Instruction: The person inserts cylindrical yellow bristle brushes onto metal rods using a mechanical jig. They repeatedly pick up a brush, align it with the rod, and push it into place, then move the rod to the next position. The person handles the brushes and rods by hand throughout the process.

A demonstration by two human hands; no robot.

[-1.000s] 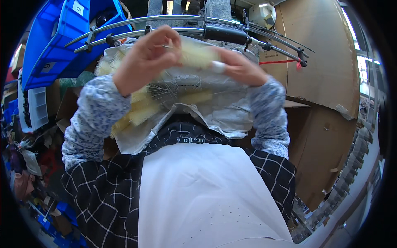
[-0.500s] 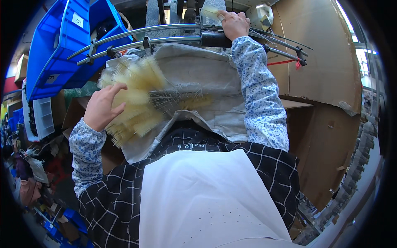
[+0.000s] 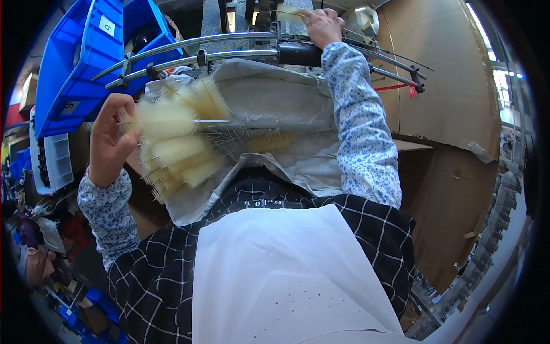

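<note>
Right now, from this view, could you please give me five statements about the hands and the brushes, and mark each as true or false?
1. The left hand holds a pale bristle brush. True.
2. The bare wire of this brush points toward the left edge of the picture. False: it points right, away from the left hand.
3. More pale brushes lie on the grey cloth. True.
4. The right hand rests on the grey cloth. False: it is beyond the metal rails, at another pale brush.
5. A blue bin stands on the left side. True.
</note>
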